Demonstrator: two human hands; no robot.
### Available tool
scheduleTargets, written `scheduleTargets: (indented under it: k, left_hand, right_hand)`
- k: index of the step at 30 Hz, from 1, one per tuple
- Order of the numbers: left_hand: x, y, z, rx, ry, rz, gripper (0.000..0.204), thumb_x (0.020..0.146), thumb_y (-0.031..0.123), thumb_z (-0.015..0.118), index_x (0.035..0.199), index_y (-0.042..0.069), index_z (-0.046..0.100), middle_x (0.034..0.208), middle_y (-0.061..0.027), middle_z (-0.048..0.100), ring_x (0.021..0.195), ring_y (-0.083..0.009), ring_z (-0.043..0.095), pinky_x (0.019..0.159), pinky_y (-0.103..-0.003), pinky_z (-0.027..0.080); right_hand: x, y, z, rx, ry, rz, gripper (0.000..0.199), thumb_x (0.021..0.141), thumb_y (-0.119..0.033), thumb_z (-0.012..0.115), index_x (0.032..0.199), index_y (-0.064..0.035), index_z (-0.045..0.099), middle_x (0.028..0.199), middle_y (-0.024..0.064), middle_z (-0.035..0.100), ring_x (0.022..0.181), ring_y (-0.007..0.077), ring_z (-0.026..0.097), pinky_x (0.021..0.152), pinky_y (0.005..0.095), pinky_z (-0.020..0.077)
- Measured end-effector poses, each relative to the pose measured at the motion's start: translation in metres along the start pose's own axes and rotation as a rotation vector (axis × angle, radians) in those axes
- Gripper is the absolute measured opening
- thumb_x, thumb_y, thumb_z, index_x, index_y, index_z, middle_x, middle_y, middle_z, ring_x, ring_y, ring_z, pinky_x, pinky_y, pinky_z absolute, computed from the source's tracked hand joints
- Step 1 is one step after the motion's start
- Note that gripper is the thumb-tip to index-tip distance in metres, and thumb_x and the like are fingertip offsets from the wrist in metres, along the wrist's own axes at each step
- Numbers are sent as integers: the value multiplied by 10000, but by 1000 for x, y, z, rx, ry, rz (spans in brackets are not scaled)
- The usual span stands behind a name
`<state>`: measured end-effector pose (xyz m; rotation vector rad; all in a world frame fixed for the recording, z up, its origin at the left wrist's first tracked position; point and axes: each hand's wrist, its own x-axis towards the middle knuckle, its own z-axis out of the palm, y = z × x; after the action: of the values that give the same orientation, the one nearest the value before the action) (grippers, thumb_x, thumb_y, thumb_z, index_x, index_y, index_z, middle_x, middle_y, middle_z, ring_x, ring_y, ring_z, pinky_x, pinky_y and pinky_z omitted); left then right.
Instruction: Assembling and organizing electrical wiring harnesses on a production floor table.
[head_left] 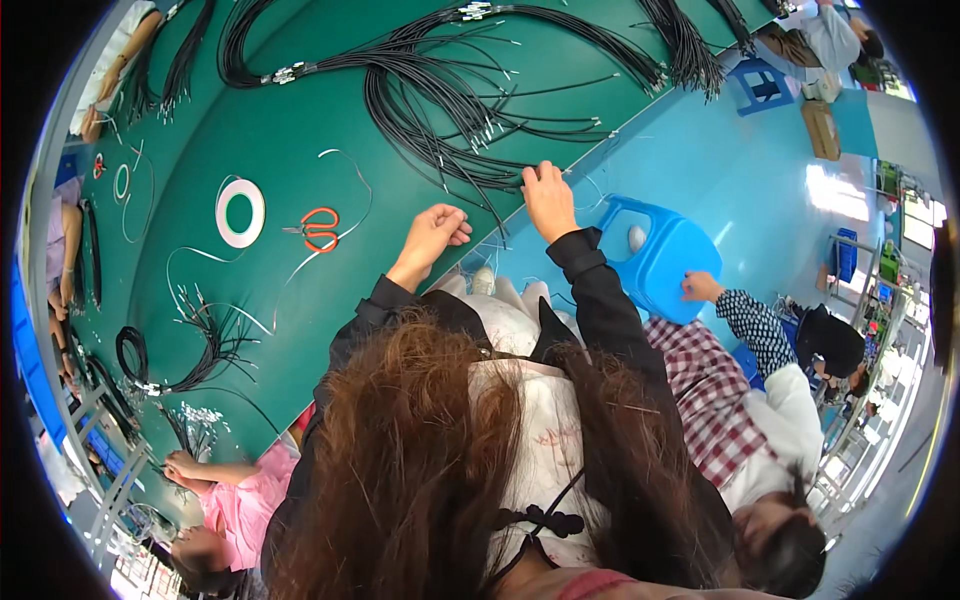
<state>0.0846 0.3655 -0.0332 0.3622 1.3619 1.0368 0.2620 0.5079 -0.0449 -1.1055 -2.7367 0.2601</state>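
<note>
My right hand is at the table edge, its fingers bent down and closed on the end of a black cable, though the fingertips partly hide it. That cable belongs to a loose bundle of black cables with pale tips, which fans out across the green table. To the left, my left hand hovers near the same edge with its fingers curled together; whatever they may hold is hidden. Further left lie orange-handled scissors and a white roll of tape, with a thin pale strip trailing close by.
A smaller coil of black cables lies on the green table at lower left. Beyond the edge, a blue plastic stool stands on the blue floor. A co-worker in checked cloth sits at right, another in pink at lower left.
</note>
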Motion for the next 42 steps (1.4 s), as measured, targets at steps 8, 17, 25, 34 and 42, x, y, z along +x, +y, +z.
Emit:
scheduleTargets:
  k: [8, 17, 25, 34, 42]
  left_hand:
    - [21, 4, 5, -276, 21, -183, 322, 960, 256, 457, 1064, -46, 496, 963, -122, 603, 809, -171, 594, 762, -270, 506]
    - [38, 6, 24, -1063, -17, -118, 322, 985, 303, 390, 930, 1, 487, 630, -15, 418, 498, -120, 376, 470, -232, 337]
    - [45, -1, 43, -1297, 329, -58, 319, 979, 300, 409, 774, 55, 413, 528, 40, 213, 419, -91, 178, 394, -244, 169]
    - [53, 0, 88, -1393, 369, 63, 290, 980, 241, 399, 744, 72, 406, 537, 40, 229, 417, -89, 186, 380, -250, 170]
    - [74, -20, 114, -1569, 241, 214, 202, 934, 146, 389, 733, 152, 413, 553, 50, 260, 425, -92, 240, 379, -243, 219]
  right_hand:
    - [-36, -28, -16, 186, -329, -101, 120, 809, -112, 546, 874, -18, 508, 682, 186, 569, 638, 373, 574, 583, 461, 460]
    - [-33, -55, -14, 690, -455, -4, 276, 875, -225, 510, 727, 8, 513, 637, 207, 536, 622, 391, 543, 562, 460, 406]
    - [-10, -40, -39, 787, -585, -59, 333, 904, -274, 495, 719, 2, 521, 614, 194, 510, 575, 357, 504, 544, 421, 389]
    - [-13, 4, -59, 739, -571, -187, 332, 903, -278, 508, 736, 9, 510, 616, 183, 493, 551, 280, 496, 537, 387, 385]
    - [-15, 35, -60, 908, -752, -125, 330, 946, -241, 478, 686, -39, 449, 596, -6, 400, 542, 108, 358, 490, 297, 312]
